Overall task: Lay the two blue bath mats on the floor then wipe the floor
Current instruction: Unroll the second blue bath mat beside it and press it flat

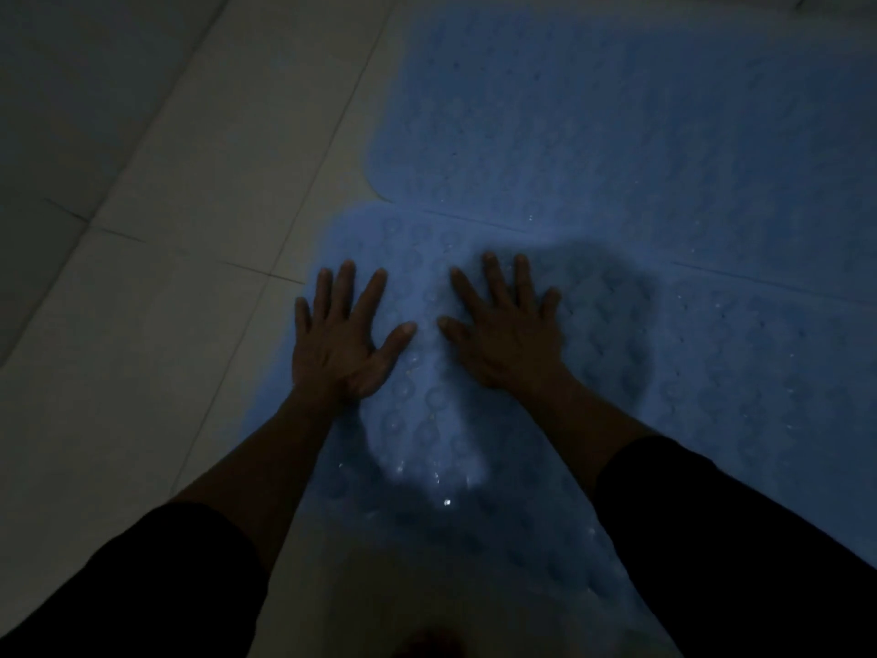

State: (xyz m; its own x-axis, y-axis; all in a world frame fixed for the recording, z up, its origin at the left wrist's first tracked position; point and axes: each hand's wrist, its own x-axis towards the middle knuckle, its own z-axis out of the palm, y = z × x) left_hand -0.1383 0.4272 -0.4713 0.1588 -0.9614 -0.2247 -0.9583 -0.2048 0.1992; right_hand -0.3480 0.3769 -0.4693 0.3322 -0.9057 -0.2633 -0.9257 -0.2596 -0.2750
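Two blue bath mats with round bumps lie flat on the pale tiled floor [156,192]. The far mat [617,121] fills the upper right. The near mat [712,353] lies just in front of it, the two edges meeting along a seam. My left hand [341,339] rests palm down, fingers spread, on the near mat close to its left edge. My right hand [508,325] is pressed flat on the same mat a little to the right. Neither hand holds anything. The room is dim.
Bare white tiles with dark grout lines stretch to the left of the mats. My dark sleeves cover both forearms at the bottom corners. A dim foot or knee [427,645] shows at the bottom edge.
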